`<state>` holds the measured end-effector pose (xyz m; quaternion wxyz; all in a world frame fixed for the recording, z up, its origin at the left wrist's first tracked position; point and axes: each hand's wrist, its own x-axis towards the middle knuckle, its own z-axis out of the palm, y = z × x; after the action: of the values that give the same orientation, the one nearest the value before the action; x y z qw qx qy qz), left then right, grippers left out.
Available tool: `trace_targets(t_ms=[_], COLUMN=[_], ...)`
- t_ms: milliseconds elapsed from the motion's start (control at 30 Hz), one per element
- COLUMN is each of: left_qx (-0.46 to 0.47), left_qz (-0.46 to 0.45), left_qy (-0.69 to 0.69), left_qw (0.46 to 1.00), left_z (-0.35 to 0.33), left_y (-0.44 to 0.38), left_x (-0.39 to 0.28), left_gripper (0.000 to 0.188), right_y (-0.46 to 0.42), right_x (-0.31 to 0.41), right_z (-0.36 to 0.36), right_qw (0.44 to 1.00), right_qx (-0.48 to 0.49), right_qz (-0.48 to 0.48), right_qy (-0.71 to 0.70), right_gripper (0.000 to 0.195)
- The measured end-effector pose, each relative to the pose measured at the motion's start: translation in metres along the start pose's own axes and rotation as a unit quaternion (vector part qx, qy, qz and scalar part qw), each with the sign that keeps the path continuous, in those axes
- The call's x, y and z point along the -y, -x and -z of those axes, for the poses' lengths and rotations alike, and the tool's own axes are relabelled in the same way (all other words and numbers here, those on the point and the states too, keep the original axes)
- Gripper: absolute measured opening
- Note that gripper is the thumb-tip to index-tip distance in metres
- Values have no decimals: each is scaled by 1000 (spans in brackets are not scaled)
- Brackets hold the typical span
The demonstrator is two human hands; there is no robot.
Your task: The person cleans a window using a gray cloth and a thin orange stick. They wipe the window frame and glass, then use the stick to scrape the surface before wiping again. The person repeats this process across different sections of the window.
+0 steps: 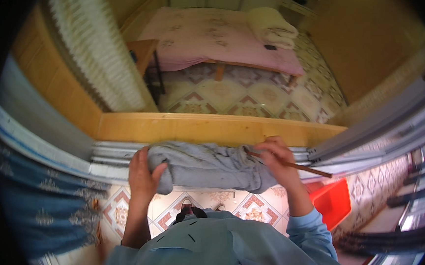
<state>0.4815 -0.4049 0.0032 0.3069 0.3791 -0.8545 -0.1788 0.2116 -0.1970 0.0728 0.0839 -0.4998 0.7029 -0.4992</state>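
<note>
A grey towel-like cloth (204,170) lies bunched along the metal track (107,154) of the window sill, in the middle of the view. At the cloth's left end, my left hand (141,176) holds it with the thumb on the near side. My right hand (279,161) grips a thin brown stick (313,171) near the cloth's right end. One end of the stick meets a fold of the cloth; the other sticks out to the right past my wrist. Whether its inner tip goes under the fold I cannot tell.
Beyond the wooden sill (197,124) is a room with a pink-covered bed (205,33), a folded quilt (271,26) and a small table (144,50). A pale curtain (95,48) hangs left, a blue curtain (43,203) nearer. A red plastic container (332,203) stands right.
</note>
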Motion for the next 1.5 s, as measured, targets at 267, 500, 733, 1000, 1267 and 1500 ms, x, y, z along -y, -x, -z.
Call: trace_targets(t_ms=[267, 500, 733, 1000, 1267, 1500], left_qx=[-45, -176, -111, -73, -86, -50], left_qz=[21, 18, 93, 75, 75, 13], left_qy=[-34, -28, -201, -174, -66, -88], left_qw=[998, 984, 969, 979, 991, 995], left_z=[-8, 25, 61, 56, 62, 58], left_y=[3, -2, -31, -32, -32, -34], left_x=[-17, 18, 111, 125, 138, 83], left_gripper=[42, 30, 26, 31, 29, 28], right_y=[5, 10, -3, -40, -61, -29], right_x=[-23, -15, 34, 48, 85, 90], right_z=[-1, -53, -164, -268, -312, -259], right_qw=[825, 789, 856, 769, 819, 883], right_qx=[-133, -176, -39, -81, 1, 69], right_qz=[42, 30, 161, 18, 44, 353], right_qy=[-547, -588, -491, -634, -572, -301], right_gripper=[56, 56, 52, 53, 48, 31])
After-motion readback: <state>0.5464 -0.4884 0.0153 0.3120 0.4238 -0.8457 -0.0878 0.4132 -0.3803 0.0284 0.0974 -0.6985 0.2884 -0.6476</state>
